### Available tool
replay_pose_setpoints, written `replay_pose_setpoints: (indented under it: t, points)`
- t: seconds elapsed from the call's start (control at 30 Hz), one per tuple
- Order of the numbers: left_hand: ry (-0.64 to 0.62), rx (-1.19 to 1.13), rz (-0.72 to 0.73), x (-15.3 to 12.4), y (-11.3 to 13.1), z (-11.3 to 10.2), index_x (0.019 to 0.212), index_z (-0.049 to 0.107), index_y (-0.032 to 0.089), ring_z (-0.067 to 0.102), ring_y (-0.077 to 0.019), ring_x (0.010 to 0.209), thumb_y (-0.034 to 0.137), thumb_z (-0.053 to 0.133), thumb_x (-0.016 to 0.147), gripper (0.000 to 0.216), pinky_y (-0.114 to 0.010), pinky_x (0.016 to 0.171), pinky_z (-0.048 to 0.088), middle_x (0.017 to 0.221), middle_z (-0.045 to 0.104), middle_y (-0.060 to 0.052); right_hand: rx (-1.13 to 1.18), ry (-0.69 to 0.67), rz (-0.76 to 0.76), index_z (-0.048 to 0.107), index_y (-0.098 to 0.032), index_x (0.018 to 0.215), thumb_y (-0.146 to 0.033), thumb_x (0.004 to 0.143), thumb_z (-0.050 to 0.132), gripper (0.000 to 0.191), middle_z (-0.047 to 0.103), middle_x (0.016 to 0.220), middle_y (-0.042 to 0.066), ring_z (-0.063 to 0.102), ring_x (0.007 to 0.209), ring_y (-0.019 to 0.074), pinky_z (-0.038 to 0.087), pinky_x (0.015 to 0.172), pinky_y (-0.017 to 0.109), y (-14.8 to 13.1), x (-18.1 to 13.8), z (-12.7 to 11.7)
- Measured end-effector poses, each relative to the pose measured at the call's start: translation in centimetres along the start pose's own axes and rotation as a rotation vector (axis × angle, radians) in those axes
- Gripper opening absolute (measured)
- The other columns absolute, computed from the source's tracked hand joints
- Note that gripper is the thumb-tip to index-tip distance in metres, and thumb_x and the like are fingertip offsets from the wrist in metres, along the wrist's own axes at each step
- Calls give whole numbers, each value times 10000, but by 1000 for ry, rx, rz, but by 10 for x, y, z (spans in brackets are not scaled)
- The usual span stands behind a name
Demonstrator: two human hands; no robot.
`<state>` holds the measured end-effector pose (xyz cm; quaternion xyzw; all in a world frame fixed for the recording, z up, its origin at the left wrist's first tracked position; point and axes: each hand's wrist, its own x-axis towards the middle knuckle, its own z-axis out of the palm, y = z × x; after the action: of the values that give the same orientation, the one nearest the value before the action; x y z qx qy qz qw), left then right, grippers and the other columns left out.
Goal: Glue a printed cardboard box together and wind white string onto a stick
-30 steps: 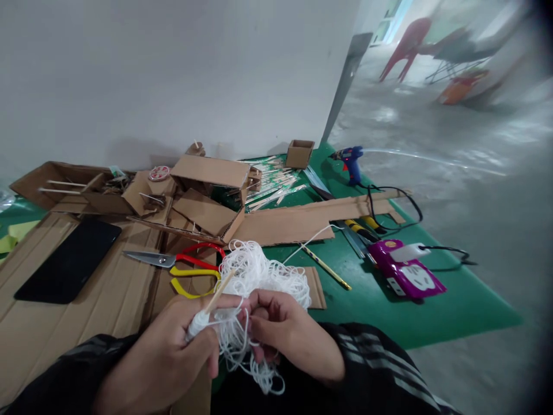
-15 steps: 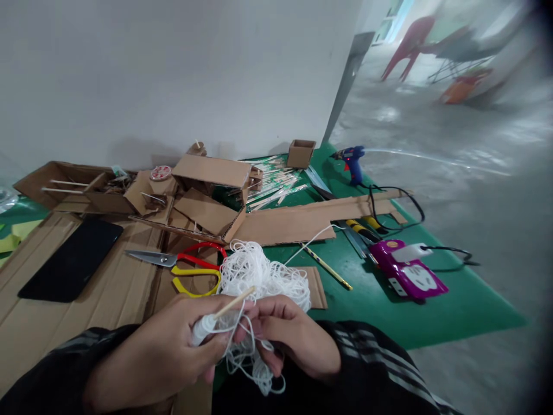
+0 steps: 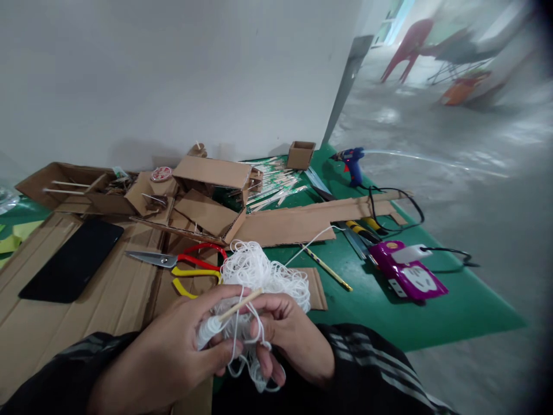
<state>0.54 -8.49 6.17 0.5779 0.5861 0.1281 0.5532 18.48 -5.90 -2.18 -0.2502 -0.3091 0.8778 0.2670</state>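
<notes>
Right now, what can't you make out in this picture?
In the head view:
Stick, lower end: hidden by the wound string and left hand.
Tangled string: nearer part partly hidden by the right hand.
Red chair: details blurred.
Clear item: cut off by the picture's left edge.

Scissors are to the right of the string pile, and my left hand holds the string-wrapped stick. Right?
Not quite: the scissors lie to the left of the string pile, as the head view shows. Your left hand does hold the string-wrapped stick.
</notes>
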Motion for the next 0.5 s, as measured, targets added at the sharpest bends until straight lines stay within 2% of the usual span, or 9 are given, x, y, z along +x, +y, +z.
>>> replay_pose_setpoints:
  t: [0.13, 0.23, 0.3, 0.43, 0.5]
  points:
    - [-8, 78, 9, 2, 5, -1, 1345, 482, 238, 677, -182, 699, 253, 610, 812, 548, -267, 691, 530, 871, 738, -3, 24, -35, -39, 667, -99, 1158, -510, 792, 711, 552, 639, 455, -11, 497, 284, 59, 401, 276, 110, 2, 0, 0]
    - [24, 129, 28, 1, 6, -2, 1312, 501, 238, 684, -220, 897, 255, 653, 775, 559, -309, 836, 514, 1018, 735, -28, 49, -75, -38, 627, -117, 1231, -491, 811, 701, 568, 647, 453, -13, 474, 252, 54, 384, 275, 111, 3, 0, -1]
    - [38, 152, 41, 0, 5, -2, 1292, 505, 242, 661, -232, 998, 262, 655, 778, 536, -330, 897, 490, 1098, 716, -41, 52, -77, -41, 652, -115, 1202, -479, 791, 726, 555, 639, 438, -18, 459, 234, 53, 377, 267, 115, 4, -1, -1]
    - [77, 201, 85, -1, 2, -2, 1182, 539, 241, 656, -220, 912, 292, 650, 791, 409, -310, 814, 502, 1013, 716, -29, 28, 12, -39, 750, -108, 1008, -516, 751, 745, 482, 526, 315, -57, 394, 203, 41, 302, 227, 97, 6, -2, -1]
    - [122, 229, 100, -1, 0, -1, 1078, 554, 227, 642, -207, 827, 334, 647, 801, 312, -293, 751, 499, 935, 702, -20, 11, 54, -35, 760, -123, 1001, -533, 740, 747, 487, 483, 278, -73, 353, 185, 34, 269, 215, 96, 7, -3, -1]
